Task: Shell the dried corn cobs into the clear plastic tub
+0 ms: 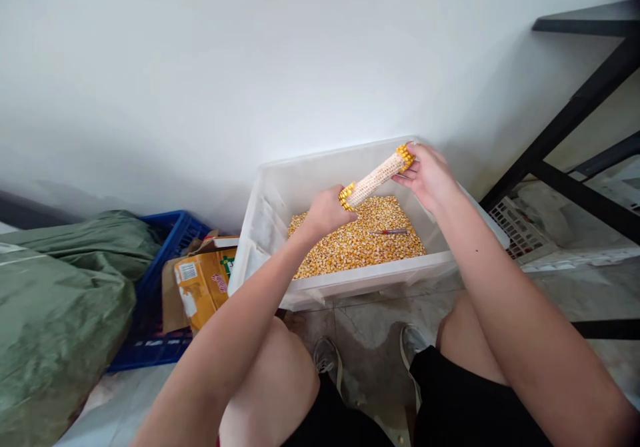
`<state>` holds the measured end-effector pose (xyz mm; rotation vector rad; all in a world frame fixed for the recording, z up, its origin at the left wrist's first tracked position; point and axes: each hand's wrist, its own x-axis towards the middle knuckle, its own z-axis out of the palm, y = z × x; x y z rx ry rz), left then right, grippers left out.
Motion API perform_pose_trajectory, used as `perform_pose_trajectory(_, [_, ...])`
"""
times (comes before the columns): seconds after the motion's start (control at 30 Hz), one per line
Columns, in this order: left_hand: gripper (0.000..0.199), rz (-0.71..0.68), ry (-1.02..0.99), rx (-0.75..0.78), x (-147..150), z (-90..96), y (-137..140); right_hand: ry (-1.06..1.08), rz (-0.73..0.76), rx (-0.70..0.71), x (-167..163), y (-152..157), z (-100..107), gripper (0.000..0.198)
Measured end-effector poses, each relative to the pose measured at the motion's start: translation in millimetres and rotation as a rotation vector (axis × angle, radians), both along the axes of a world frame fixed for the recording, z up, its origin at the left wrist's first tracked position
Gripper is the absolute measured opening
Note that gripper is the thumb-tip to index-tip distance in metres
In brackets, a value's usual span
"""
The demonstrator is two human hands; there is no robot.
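Note:
Between my two hands, a corn cob [375, 181] is held slantwise over a white plastic bin [370, 275]. Its middle is bare and pale; yellow kernels remain only around both ends. My left hand [330, 212] is wrapped round the lower left end. At the upper right end, my right hand [427, 175] grips with thumb and fingers. Loose corn kernels [345, 250] cover the bottom of the bin. On the kernels lies a thin reddish tool [393, 231], perhaps a screwdriver; its exact kind is too small to tell.
Left of the bin stands a blue crate [150, 357] with a torn cardboard box [205, 287] and a green sack [65, 307]. A black metal frame [565, 113] rises at the right, above a white slotted basket [520, 230]. A white wall [250, 53] stands behind.

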<state>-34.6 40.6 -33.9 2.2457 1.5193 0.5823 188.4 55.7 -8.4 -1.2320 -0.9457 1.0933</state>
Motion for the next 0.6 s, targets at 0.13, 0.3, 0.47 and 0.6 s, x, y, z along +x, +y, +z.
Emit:
perform_pose_trajectory(0.13, [0.033, 0.05, 0.289, 0.293, -1.3, 6.4, -5.9, -0.507, -0.267, 0.086, 4.9, -3.1, 0.9, 0.054])
perform_pose_trajectory(0.3, [0.029, -0.127, 0.536, 0.547, 0.6, 13.8, -12.2, -0.844, 0.196, 0.18, -3.0, -24.1, 9.4, 0.066])
perform_pose_trajectory(0.47, [0.023, -0.284, 0.668, 0.734, 9.2, 19.6, -16.2, -0.971, 0.678, 0.006, -29.1, -28.1, 8.9, 0.047])
perform_pose_trajectory(0.6, [0.025, -0.316, 0.696, 0.756, 11.5, 20.6, -17.5, -0.941, 0.737, -0.023, -46.9, -13.6, -3.1, 0.027])
